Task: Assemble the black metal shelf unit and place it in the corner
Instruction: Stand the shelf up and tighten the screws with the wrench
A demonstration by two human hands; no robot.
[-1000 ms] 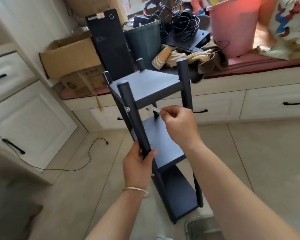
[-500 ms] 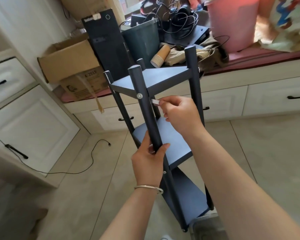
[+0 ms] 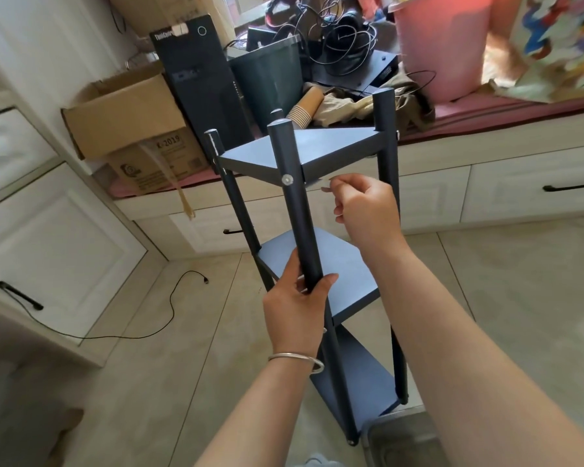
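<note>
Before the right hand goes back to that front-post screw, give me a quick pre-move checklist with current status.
1. Shelf unit steadied: ok. The left hand grips the front post below the top shelf.
2. Screw seated: cannot tell. The screw head shows on the post; its tightness does not.
3. Tool in hand: cannot tell. The right hand has curled fingers pinching something small and blurred.
4. Tool on screw: not ok. The right hand is beside the post, apart from the screw.
5. Shelf unit upright: not ok; it looks tilted.
6. Floor path: not ok. A loose cable lies on the tiles.
</note>
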